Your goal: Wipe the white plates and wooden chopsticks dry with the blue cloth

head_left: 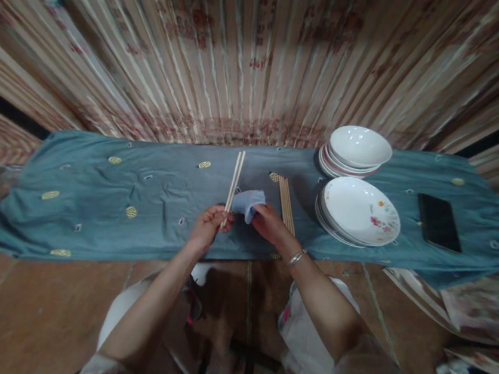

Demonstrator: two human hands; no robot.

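Two pale wooden chopsticks (235, 179) point away from me, pinched near their close ends by my left hand (212, 225). Just to their right, my right hand (270, 222) grips a light blue cloth (249, 202), its fingers closed on the cloth's right side. The cloth hangs close beside the chopsticks; whether it touches them I cannot tell. Several more chopsticks (286, 203) lie side by side on the table, a little right of the cloth and partly behind my right wrist.
A teal patterned cloth (95, 193) covers the long narrow table. On the right stand a stack of white bowls (359, 148) and, nearer me, a stack of flowered plates (355, 208). A dark flat phone-like device (439, 222) lies beyond them. Corrugated cardboard (255, 61) rises behind the table.
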